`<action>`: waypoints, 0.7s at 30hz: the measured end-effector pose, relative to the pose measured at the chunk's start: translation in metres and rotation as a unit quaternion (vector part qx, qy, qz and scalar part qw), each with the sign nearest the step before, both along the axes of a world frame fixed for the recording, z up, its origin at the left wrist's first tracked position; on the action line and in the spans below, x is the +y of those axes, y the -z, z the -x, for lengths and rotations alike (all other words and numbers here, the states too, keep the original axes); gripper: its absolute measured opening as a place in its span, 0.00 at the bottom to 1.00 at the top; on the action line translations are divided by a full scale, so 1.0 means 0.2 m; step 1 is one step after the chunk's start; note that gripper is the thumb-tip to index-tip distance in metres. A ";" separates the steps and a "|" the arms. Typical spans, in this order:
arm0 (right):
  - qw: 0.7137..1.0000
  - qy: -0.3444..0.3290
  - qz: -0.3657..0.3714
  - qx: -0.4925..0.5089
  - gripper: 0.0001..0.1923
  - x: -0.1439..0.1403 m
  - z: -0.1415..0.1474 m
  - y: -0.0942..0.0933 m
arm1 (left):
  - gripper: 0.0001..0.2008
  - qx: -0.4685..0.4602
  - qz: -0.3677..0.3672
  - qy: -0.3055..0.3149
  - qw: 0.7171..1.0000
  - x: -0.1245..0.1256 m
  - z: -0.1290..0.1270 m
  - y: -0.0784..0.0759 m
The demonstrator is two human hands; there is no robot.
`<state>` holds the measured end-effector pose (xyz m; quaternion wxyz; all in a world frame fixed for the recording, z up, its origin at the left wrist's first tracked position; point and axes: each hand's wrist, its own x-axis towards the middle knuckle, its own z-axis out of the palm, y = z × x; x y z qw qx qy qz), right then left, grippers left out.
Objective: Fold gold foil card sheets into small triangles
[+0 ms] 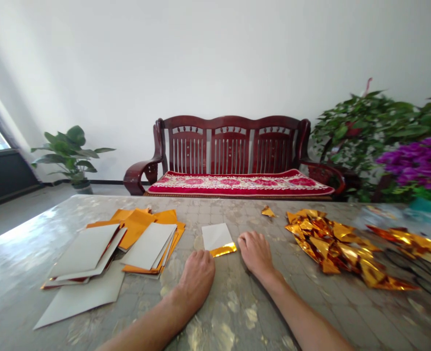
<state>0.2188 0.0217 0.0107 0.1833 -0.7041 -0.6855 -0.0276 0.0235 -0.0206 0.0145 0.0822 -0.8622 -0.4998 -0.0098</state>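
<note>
A small sheet of foil paper (215, 235) lies white side up on the table, its near edge folded over into a shiny gold strip (223, 250). My left hand (197, 274) is closed at the near left corner of this sheet, fingertips curled under and touching the gold strip's end. Just off the sheet's right edge, my right hand (257, 253) rests on the table with its fingers curled in. Whatever may be under those fingers is hidden. To the left are stacks of the same paper, one white-topped (85, 251) and another beside it (151, 246).
Folded gold foil pieces (332, 241) are heaped on the right, with one single piece (268, 211) farther back. Beyond them lie a dark cable (416, 273) and clear plastic (383, 214). Orange sheets (135, 228) lie behind the stacks. A wooden bench (230, 151) stands past the table.
</note>
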 end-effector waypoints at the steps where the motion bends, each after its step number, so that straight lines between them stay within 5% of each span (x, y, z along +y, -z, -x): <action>1: 1.000 -0.005 -0.002 0.002 0.15 0.00 0.00 0.00 | 0.11 -0.011 -0.002 -0.001 1.000 0.00 0.00 0.00; 14: 0.996 -0.054 -0.033 0.068 0.05 -0.01 0.04 0.03 | 0.11 -0.092 0.012 -0.007 0.996 0.01 0.01 0.02; 21: 0.966 -0.082 -0.055 0.240 0.05 0.01 0.06 0.04 | 0.12 -0.158 0.011 -0.006 0.987 0.01 0.02 0.01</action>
